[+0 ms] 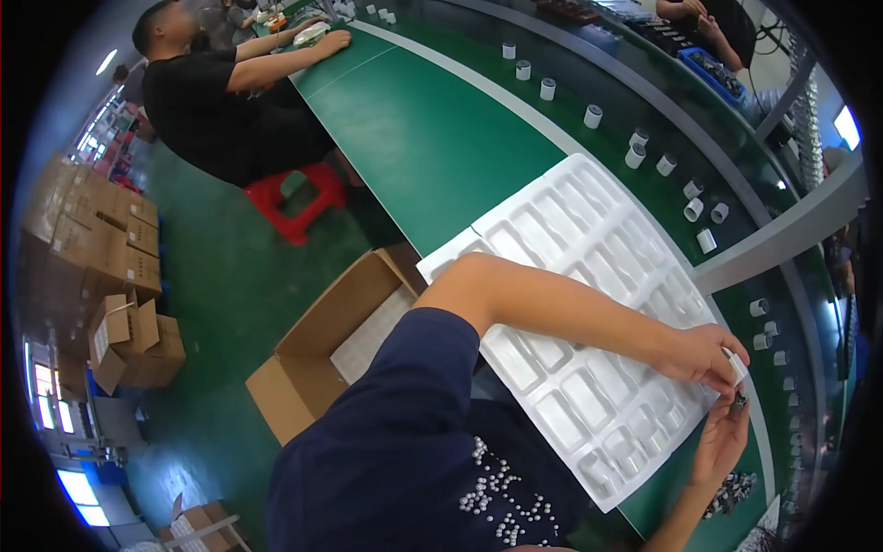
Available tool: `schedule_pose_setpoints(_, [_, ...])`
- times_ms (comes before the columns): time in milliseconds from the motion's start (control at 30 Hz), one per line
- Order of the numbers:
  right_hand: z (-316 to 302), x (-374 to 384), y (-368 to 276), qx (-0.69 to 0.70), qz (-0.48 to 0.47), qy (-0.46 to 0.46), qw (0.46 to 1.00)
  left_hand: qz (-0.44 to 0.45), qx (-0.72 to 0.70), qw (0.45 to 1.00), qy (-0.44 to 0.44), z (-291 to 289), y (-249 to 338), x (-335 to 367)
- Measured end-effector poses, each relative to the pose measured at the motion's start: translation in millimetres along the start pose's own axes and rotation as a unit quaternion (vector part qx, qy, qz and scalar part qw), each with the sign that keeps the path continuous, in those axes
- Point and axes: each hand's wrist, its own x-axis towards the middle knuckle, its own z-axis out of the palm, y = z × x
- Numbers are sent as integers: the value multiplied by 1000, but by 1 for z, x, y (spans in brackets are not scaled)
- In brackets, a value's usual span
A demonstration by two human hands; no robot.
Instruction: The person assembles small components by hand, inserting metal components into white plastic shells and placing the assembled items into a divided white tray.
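Observation:
My left hand (701, 355) reaches across a white moulded tray (581, 410) and has its fingers closed on a small white cylinder (737, 366) beyond the tray's right edge. Just below it, my right hand (721, 447) pinches a small dark metallic part (739, 402), held close against the cylinder's lower end. Whether the two pieces touch is hard to make out. Rows of oblong compartments fill the tray; a few near its lower end seem to hold pale or clear pieces. Beside my right wrist lies a pile of small dark metal parts (731, 495).
White cylinders (592, 117) stand spaced along the belt (561, 115) beyond the green table (441, 138). A grey post (782, 235) rises at the right. An open carton (308, 345) sits left of my arm. A person (198, 110) sits farther along the table on a red stool (299, 207).

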Motion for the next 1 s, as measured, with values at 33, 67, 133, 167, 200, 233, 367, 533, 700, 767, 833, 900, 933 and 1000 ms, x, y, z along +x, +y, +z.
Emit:
schedule_pose_setpoints(33, [-6,5,-5,3,5,2,1000,1,18,1000,-8,-2,-1,-2])
schedule_pose_setpoints(67, [-11,6,-11,29,21,-47,998,1,40,999,-20,2,0,-4])
schedule_pose_setpoints(133, [-21,4,-20,60,37,-96,993,-28,34,999,9,14,8,-4])
schedule_pose_setpoints(167, [-13,4,-20,52,46,-114,991,-53,22,998,40,16,13,-7])
schedule_pose_setpoints(200, [-7,4,-20,41,54,-135,989,-56,23,997,46,15,15,-6])
schedule_pose_setpoints(233, [-7,7,-23,8,31,-117,993,-42,5,998,51,13,16,-4])
schedule_pose_setpoints(367, [5,8,-24,-97,-49,-24,994,-26,13,998,64,9,15,6])
schedule_pose_setpoints(533, [11,-8,-14,-226,-119,2,967,-50,50,996,57,23,4,1])
schedule_pose_setpoints(700, [10,-17,-17,-486,-233,55,841,-89,116,989,30,33,-1,11])
schedule_pose_setpoints(767, [-3,-14,-16,-499,-268,51,823,-70,168,983,16,40,1,5])
schedule_pose_setpoints(833, [-12,-16,-17,-515,-302,54,800,-54,213,976,-5,46,2,4])
schedule_pose_setpoints(900, [-9,-22,-10,-610,-253,-46,749,-40,327,944,5,42,5,3])
schedule_pose_setpoints(933, [-8,-22,-7,-611,-254,-43,748,-41,327,944,2,36,3,4])
schedule_pose_setpoints(1000, [-6,-19,-2,-653,-317,-96,681,11,440,897,31,30,-2,8])
